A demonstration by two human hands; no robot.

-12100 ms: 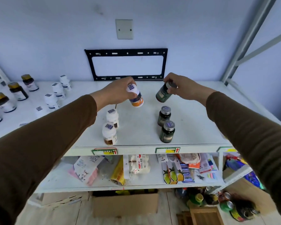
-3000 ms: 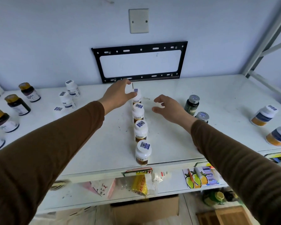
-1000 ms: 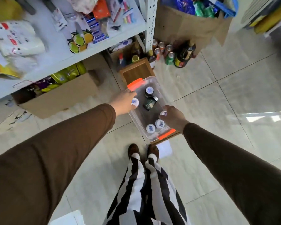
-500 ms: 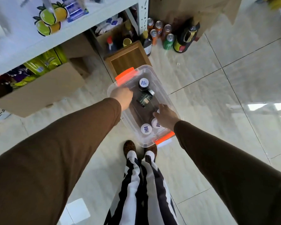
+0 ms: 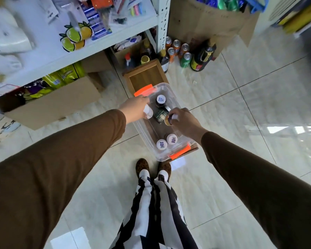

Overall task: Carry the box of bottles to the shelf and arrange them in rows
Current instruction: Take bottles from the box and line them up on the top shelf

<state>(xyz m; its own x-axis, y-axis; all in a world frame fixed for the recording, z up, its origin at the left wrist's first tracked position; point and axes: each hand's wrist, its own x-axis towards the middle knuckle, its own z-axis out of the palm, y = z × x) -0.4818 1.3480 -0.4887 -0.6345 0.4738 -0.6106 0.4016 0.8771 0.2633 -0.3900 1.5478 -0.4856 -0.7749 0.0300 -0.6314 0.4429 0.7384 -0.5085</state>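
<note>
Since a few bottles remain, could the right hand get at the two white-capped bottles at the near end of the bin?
Probably not yet: the right hand already holds a bottle. Nothing covers the two white-capped bottles.

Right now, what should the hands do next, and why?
Probably lift both bottles up to the shelf: the left hand grips a white plastic bottle and the right hand a white-capped amber bottle, both over the clear plastic box.

The clear box [image 5: 176, 103] is open on top. Inside it, bare floor lies between the lying green bottle [image 5: 160, 115] and two upright white-capped bottles [image 5: 167, 141]. Beyond it a wooden tray [image 5: 145, 78] seems to touch it.
</note>
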